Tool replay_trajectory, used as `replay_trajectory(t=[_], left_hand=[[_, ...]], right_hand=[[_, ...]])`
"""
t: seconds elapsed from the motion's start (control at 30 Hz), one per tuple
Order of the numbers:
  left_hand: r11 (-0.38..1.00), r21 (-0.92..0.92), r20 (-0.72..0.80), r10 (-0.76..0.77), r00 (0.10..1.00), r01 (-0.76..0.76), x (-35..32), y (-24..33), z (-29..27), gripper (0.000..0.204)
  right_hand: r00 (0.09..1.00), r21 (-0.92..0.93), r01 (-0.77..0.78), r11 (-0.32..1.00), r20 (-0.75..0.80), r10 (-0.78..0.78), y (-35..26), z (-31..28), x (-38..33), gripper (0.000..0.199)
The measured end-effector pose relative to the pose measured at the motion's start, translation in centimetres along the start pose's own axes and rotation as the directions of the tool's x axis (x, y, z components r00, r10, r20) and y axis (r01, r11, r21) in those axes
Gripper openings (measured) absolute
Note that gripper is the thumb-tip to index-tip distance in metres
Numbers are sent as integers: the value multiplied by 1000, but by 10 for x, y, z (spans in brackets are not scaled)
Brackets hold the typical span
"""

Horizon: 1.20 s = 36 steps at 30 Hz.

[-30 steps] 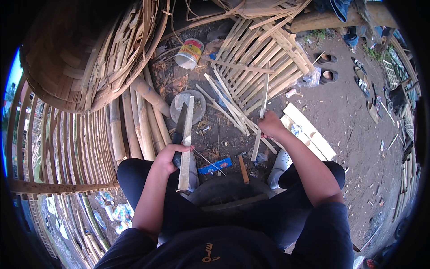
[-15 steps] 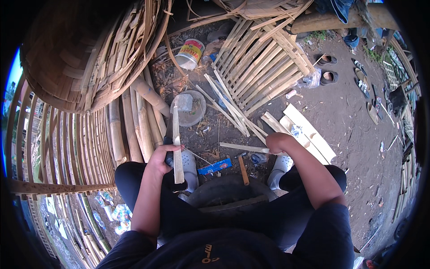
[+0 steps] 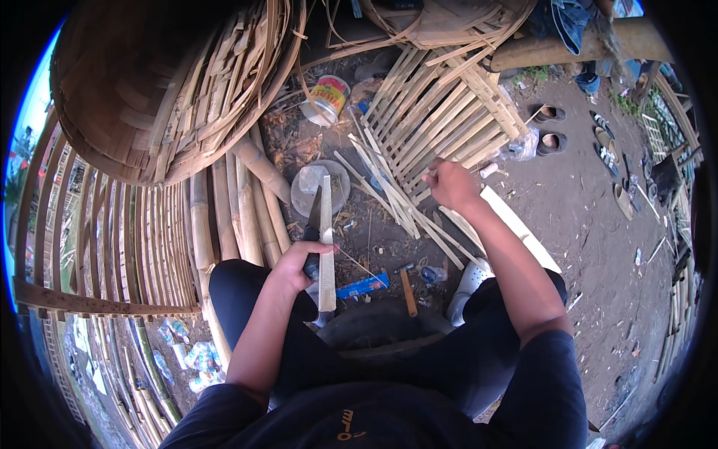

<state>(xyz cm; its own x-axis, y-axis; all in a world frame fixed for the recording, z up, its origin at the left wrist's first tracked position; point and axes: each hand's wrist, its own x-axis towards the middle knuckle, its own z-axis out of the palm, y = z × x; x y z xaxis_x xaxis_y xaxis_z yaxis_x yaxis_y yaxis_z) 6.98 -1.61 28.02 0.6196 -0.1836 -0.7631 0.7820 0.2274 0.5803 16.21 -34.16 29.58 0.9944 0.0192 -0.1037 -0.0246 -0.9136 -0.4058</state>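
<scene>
Upright in my left hand is a pale split-bamboo strip, pinched along its middle. The same hand grips a knife with a black handle, its dark blade pointing forward beside the strip. My right hand is stretched ahead over the near edge of a slatted bamboo panel. Its fingers are loosely bent and apart, with nothing seen between them. Below and left of it lies a loose pile of thin bamboo strips. Wider split bamboo pieces lie under and beside my right forearm.
A round grinding base with a grey stone sits ahead. Behind it is a tipped paint bucket. Bamboo poles and a large woven basket stand left. A blue packet lies between my feet; sandals lie right.
My right hand has moved forward and let go of a bamboo strip, which seems to lie with the pile. My left hand has shifted slightly right in view, still holding strip and knife.
</scene>
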Motion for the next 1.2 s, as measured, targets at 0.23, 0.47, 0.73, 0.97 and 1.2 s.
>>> replay_trajectory(t=[0.23, 0.47, 0.73, 0.97, 1.2], left_hand=[[995, -60, 33, -81, 996, 83, 9, -11, 13, 25], [992, -119, 6, -42, 999, 43, 34, -39, 5, 21], [987, -160, -69, -27, 997, 15, 44, -39, -7, 20], [961, -278, -92, -24, 995, -3, 39, -37, -7, 19], [969, -244, -30, -54, 998, 45, 39, -34, 9, 20]], right_hand=[[657, 476, -175, 862, 709, -258, -63, 29, -70, 84], [524, 606, -411, 681, 768, -367, -83, 61, -106, 47], [627, 612, -554, 564, 753, -201, -72, 65, -103, 21], [751, 547, -444, 709, 659, -38, -61, 56, -73, 21], [983, 369, -186, 911, 67, 174, -16, 26, 12, 69]])
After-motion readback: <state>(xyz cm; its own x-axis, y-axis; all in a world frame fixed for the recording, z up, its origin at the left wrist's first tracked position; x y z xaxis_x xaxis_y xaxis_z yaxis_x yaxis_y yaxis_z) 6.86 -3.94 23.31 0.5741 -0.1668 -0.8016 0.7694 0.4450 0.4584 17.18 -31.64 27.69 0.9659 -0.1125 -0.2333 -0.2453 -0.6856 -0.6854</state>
